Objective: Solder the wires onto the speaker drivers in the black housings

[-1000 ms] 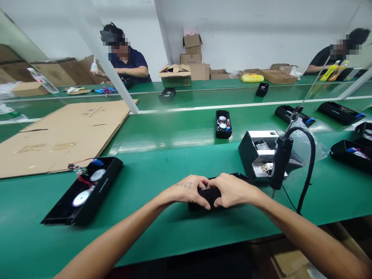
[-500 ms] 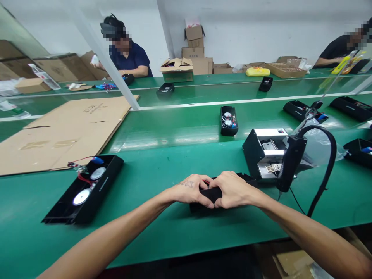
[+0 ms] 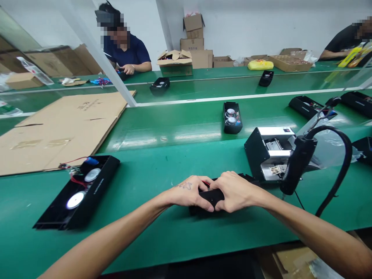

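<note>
Both hands grip one black speaker housing (image 3: 211,197) on the green bench, close to its front edge. My left hand (image 3: 194,192) is closed on its left part, thumb along the near side. From the other side, my right hand (image 3: 234,191) is closed on it too, the thumbs almost meeting. A bit of red wire shows between the hands; most of the housing's inside is hidden by my fingers. To the left lies another open black speaker housing (image 3: 100,186), with two round speakers, a blue part and loose red wires.
A black electric screwdriver (image 3: 299,164) hangs to the right, before a black-and-silver machine (image 3: 269,153). Flattened cardboard (image 3: 64,124) covers the left side. A housing with two speakers (image 3: 232,118) stands mid-bench. Across the bench, a person in dark blue (image 3: 130,54) handles something dark.
My hands keep their grip on the housing and have barely moved. The view has shifted slightly. The person opposite has brought their hands together in front.
</note>
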{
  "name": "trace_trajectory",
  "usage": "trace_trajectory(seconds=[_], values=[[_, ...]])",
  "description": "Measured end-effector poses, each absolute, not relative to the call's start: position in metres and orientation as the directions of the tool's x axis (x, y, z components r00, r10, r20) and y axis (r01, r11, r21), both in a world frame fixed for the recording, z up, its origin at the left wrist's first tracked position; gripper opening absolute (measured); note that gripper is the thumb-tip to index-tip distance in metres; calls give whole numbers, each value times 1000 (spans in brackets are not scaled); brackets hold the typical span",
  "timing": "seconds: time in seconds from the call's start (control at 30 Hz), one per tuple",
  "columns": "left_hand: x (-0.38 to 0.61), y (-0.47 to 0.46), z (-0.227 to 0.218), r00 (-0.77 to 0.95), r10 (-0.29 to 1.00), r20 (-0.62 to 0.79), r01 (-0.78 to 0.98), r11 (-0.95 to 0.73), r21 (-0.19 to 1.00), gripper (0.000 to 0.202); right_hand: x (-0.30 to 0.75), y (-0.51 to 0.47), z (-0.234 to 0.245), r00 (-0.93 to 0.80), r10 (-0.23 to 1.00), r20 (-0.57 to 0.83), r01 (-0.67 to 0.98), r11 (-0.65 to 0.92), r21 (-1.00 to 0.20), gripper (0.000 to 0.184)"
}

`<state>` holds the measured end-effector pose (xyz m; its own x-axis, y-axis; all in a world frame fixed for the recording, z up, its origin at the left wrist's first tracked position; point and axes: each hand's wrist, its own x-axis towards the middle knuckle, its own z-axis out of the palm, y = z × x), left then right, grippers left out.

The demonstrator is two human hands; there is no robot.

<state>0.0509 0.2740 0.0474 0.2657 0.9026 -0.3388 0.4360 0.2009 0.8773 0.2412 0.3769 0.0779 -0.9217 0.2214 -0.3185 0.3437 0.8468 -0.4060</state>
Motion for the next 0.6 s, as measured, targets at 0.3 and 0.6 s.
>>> trace_trajectory(seconds=[0.3, 0.6], values=[[57, 262, 42, 258, 940, -222, 557, 43, 829, 24, 250, 361, 77, -939, 209, -272, 307, 866, -394, 28], [97, 191, -11, 381, 872, 308, 854, -460, 245, 24, 371, 349, 44, -135, 755, 642, 507, 610, -610, 46]])
